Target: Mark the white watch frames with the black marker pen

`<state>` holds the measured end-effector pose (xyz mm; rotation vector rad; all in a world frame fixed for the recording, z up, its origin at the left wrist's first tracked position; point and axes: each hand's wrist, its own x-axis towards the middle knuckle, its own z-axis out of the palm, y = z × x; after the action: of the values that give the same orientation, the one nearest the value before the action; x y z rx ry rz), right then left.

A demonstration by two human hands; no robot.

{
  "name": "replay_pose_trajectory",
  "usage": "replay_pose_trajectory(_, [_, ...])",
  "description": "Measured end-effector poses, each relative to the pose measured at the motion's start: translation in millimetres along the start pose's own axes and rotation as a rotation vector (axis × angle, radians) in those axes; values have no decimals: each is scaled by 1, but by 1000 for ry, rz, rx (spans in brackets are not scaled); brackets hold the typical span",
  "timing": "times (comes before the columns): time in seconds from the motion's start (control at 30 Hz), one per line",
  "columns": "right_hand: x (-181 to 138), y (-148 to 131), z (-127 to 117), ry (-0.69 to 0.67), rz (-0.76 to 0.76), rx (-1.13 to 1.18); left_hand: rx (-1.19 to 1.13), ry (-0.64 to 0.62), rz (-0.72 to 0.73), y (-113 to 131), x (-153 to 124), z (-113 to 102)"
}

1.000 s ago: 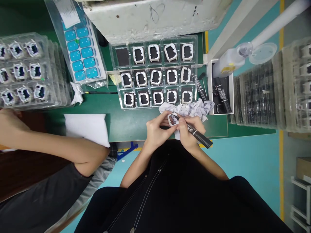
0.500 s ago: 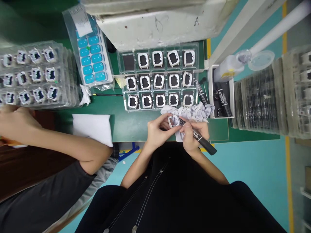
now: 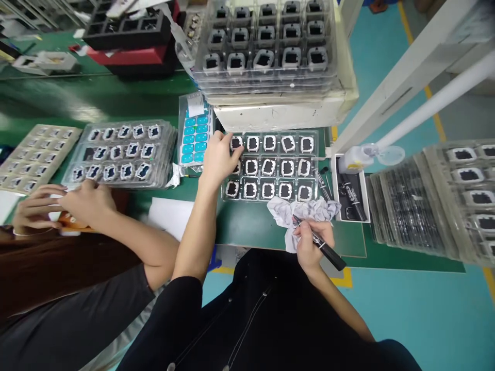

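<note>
My left hand [image 3: 220,154] reaches out to the far left corner of a clear tray [image 3: 320,159] of white square frames. Its fingertips pinch a white frame [image 3: 235,143] at the tray's top-left pocket. My right hand [image 3: 311,238] stays near the table's front edge, closed round a black marker pen [image 3: 323,245]. The pen's tip rests by a crumpled white cloth [image 3: 305,212] lying in front of the tray.
A co-worker's arm [image 3: 127,232] and hands work at the left beside stacked trays [image 3: 116,154]. A blue-pad sheet [image 3: 193,136] lies left of my tray. A white box [image 3: 350,193] of pens sits right. More tray stacks [image 3: 436,206] stand right and behind [image 3: 266,46].
My left hand left the pen tip and carried the white frame out to the tray's top-left pocket. My right hand kept the pen near the cloth. The camera tilted up.
</note>
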<state>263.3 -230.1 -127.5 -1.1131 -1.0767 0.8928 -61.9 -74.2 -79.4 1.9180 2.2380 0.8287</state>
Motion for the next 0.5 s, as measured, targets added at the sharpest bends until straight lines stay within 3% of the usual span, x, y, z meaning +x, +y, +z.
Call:
replay_pose_trajectory(0.2, [2,-1,1,-1,-22,-53,81,24,-16,21,7,3])
replay_pose_trajectory(0.37, [3,-2,2,-2,-35,-61,86,-103,68,46,16,11])
replay_pose_trajectory(0.5, [4,-3,3,12,-35,-58,71,-151,81,39,29,21])
